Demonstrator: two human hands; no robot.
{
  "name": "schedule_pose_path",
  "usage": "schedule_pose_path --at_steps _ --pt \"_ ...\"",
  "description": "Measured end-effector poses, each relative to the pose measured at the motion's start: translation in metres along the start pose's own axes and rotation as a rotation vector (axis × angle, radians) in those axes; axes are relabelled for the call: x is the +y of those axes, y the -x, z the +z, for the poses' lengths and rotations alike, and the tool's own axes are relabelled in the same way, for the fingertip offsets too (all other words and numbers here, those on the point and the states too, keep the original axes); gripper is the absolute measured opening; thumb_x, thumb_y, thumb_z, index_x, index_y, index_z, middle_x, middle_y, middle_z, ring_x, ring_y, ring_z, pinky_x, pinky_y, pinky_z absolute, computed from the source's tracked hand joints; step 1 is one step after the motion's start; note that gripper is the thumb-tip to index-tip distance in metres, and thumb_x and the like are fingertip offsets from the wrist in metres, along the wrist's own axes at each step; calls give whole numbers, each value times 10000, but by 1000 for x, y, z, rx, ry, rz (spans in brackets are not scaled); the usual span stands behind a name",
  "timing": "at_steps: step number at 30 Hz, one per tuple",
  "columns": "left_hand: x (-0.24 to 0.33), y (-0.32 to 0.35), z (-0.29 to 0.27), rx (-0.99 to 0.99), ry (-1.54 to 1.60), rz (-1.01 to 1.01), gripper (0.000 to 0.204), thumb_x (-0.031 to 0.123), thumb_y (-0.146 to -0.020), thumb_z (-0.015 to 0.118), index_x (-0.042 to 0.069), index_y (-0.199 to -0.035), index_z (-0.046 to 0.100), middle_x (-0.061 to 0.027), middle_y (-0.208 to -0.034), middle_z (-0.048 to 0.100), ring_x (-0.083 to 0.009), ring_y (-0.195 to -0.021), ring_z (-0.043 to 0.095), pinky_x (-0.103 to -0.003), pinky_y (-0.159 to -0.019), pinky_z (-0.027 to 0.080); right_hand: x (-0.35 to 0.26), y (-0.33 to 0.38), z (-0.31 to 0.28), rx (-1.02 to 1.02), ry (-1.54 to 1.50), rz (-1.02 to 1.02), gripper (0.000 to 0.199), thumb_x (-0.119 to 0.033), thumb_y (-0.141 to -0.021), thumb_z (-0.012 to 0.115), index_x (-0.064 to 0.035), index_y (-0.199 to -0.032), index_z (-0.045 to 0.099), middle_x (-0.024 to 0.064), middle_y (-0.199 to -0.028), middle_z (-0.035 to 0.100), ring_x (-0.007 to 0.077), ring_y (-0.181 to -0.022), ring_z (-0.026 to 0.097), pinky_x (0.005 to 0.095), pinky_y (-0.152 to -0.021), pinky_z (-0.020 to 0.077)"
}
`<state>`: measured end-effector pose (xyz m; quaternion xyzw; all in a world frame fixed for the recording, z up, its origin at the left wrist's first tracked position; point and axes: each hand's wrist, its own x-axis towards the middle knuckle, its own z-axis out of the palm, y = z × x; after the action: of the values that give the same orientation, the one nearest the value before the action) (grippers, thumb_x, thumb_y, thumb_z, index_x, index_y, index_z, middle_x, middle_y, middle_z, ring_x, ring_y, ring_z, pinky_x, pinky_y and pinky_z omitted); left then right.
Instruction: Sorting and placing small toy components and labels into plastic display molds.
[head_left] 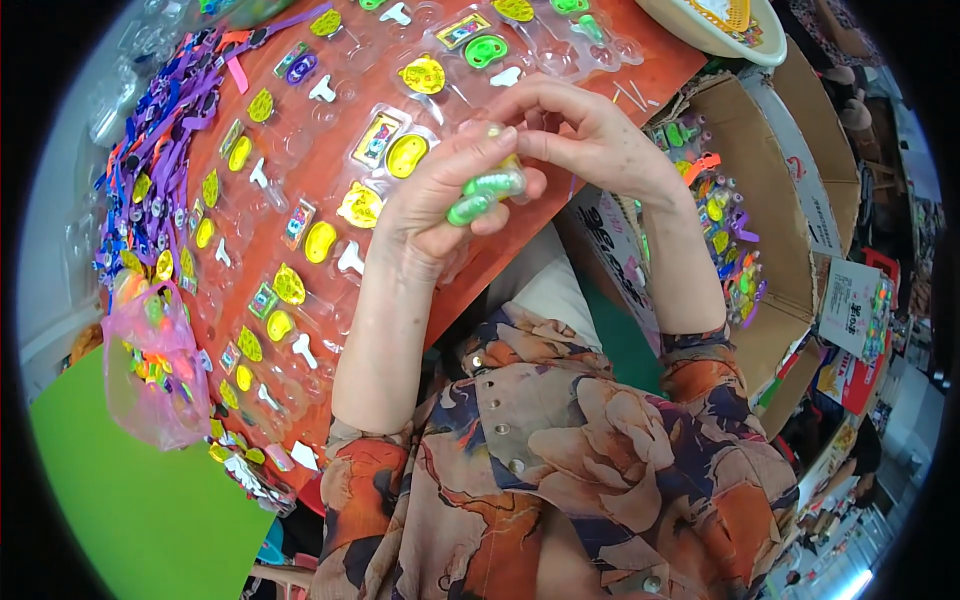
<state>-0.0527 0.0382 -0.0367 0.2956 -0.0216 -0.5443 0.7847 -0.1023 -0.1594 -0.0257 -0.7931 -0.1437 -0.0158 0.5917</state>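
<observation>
My left hand [430, 190] is closed around small toy bottles [480, 197], green with whitish parts and clear plastic. My right hand [590, 140] meets it at the thumb, its finger and thumb pinched together there. Whatever sits in that pinch is too small or hidden to name. Just left of my hands, clear blister trays cover the red-orange table [530, 235]. Their hollows hold a yellow oval toy [406, 156], a small framed picture [378, 140], a yellow patterned piece [361, 205] and a white T-shaped piece [350, 257], repeated in rows.
Purple and blue straps [165, 150] are heaped along the far left edge. A pink plastic bag [155, 380] of bright pieces hangs near a green surface [130, 490]. On the right, a cardboard box [775, 335] contains filled toy packs [715, 215]. A pale basin [700, 40] stands at upper right.
</observation>
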Motion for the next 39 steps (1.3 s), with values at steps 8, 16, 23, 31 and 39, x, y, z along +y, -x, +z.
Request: schedule_pose_path --at_steps 8,16,23,31,39 --pt "-9 9 -1 -6 -116 -118 339 227 -973 666 32 -1234 572 -134 -877 698 -166 -702 697 -225 -387 481 -5 19 2 -64 257 -100 251 -56 -919 646 -30 -1169 629 45 -981 632 113 -909 611 273 -823 502" --pt "-15 6 0 57 -17 -80 325 213 -966 676 3 -1205 606 -104 -919 694 -182 -761 715 -234 -375 490 -18 28 -1 -20 249 78 312 -27 -887 638 -39 -1198 623 70 -1021 630 163 -891 647 293 -707 543" --pt "-13 8 -3 212 24 -24 280 194 -964 677 -4 -1157 629 -124 -935 705 -206 -762 721 -253 -399 520 -7 18 2 161 300 -3 204 -80 -914 674 -18 -1108 678 68 -939 646 143 -849 630 272 -732 518" --pt "13 30 -32 329 410 204 255 200 -947 701 38 -1115 598 -185 -1003 679 -295 -901 707 -254 -486 583 64 -22 13 466 900 -239 174 -135 -816 733 -61 -961 669 79 -912 667 286 -894 641 422 -797 497" --pt "28 56 -45 405 582 343 298 144 -964 669 -65 -1107 511 -265 -1052 604 -255 -849 637 -228 -525 552 62 -21 17 449 1091 -315 130 -140 -831 731 -61 -928 698 78 -998 658 287 -895 638 407 -804 505"
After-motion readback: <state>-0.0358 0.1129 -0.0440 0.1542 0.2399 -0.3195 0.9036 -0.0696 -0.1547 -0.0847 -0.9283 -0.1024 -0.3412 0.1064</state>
